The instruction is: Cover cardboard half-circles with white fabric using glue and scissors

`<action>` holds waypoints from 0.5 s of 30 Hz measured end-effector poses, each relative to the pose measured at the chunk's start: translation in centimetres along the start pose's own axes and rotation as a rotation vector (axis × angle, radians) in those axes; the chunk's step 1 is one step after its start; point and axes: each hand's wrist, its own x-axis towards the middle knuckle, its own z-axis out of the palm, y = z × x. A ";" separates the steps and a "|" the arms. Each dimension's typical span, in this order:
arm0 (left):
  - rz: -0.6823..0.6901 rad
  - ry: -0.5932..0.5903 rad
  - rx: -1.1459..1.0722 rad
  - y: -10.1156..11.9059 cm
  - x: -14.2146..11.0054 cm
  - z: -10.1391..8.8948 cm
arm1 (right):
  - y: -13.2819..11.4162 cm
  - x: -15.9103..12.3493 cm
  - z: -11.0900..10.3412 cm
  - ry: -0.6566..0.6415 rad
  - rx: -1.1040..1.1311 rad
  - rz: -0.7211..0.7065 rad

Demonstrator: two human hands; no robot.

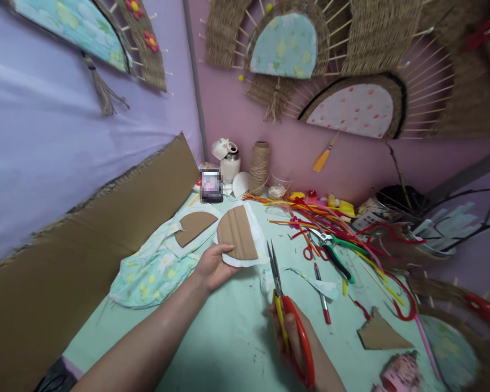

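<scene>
The left hand (216, 267), thumb and fingers closed, pinches a cardboard half-round (237, 231) with a white cloth border (258, 231) at the frame's centre. The right hand (293, 332), lower centre, grips scissors (275, 269), blades nearly together. The held piece's cloth looks mostly trimmed, though not folded over the edge. Just left, a second half-round (196, 227) lies on patterned cloth (151, 277) spreading well beyond it, seemingly untrimmed. Right of centre, a cloth scrap (329, 288) lies on the counter (224, 337).
</scene>
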 end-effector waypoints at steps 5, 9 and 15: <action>0.007 0.003 0.023 0.1 0.1 -0.2 | -0.5 -0.3 0.0 0.024 -0.014 -0.021; -0.008 -0.022 0.038 0.3 0.3 -0.8 | -0.7 -0.5 -0.2 -0.032 -0.026 -0.071; -0.022 -0.021 0.043 0.3 0.3 -0.6 | -0.9 -0.5 -0.6 -0.091 -0.084 -0.144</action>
